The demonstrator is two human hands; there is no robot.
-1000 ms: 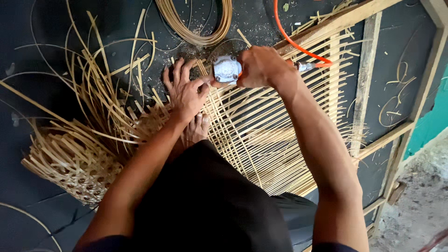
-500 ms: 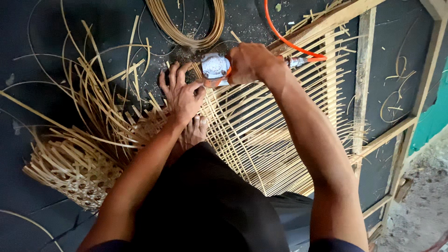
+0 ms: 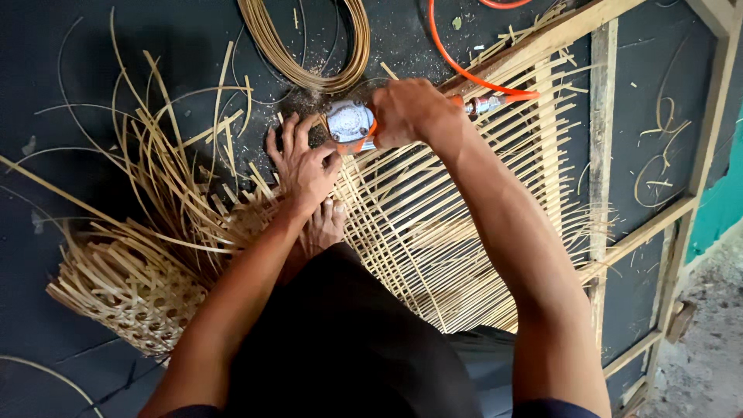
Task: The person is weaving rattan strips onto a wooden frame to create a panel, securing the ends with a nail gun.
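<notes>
Both hands work at the woven mat (image 3: 433, 232). Right hand (image 3: 410, 114) grips a nail gun (image 3: 352, 124). Left hand (image 3: 306, 164) lies spread flat on the strips.

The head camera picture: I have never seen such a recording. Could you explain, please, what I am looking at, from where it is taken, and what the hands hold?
The camera sits on the person's head and looks down, so both arms reach away from you. There is no machine here, only two bare hands. The right hand grips a small air tool, grey and orange, fed by an orange hose. The left hand presses with spread fingers on a flat mat of thin bamboo strips lying in a wooden frame. A bare foot rests on the mat too. On the dark floor lie a half-woven basket, loose strips and a coil of cane.
</notes>
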